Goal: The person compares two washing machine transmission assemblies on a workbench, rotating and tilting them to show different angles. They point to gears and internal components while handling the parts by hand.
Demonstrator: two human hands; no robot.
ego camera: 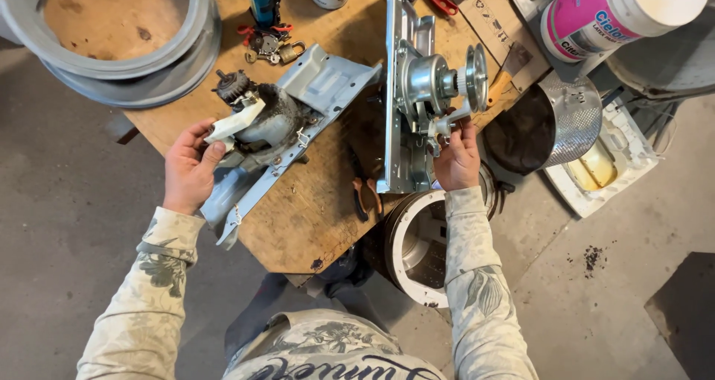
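My left hand [190,168] grips a dirty, rusty motor assembly [272,115] on a grey metal bracket, fingers around its white plastic arm [234,121]. My right hand [456,156] pinches a small white lever [445,124] on a cleaner silver motor assembly [428,86] with a pulley [477,76]. That one is mounted on a long grey metal plate [393,112] standing on edge. Both assemblies rest on a worn wooden tabletop [320,201].
Pliers with orange handles [365,194] lie between the two assemblies. Keys and a padlock [272,46] sit further back. A grey ring [112,37] covers the table's left corner. A perforated steel drum [570,119], a white tub [417,249] and a pink-labelled bucket [611,11] stand right.
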